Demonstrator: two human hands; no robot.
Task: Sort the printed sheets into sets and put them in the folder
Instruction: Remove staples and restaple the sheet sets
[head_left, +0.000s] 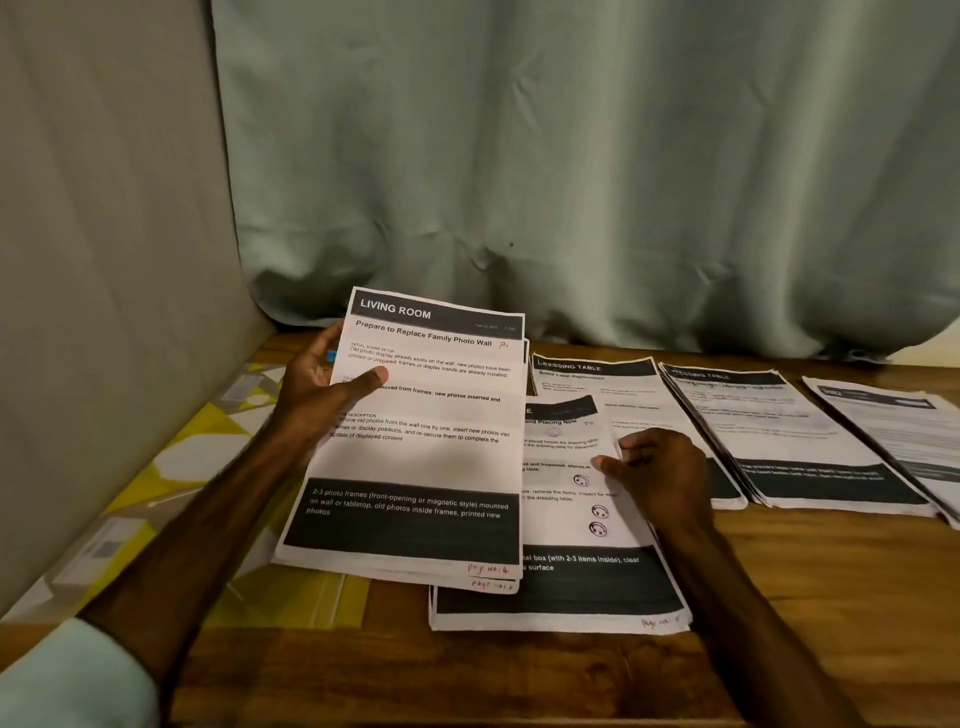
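On the wooden surface (519, 675) lay the nearest pile of sheets (571, 587). The right hand (660, 473) rested on it, fingers curled; whether they pinched a sheet could not be told. The left hand (317, 400) gripped a raised stack of sheets (426, 452), thumb across the front, above a yellow patterned folder (182, 457). Farther right lay three more piles (779, 431), before a curtain (571, 156).

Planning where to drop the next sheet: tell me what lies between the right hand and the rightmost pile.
Head view: two DRESSING TABLE piles lie there, the first pile reaching behind the right hand, the second pile beside the rightmost pile.
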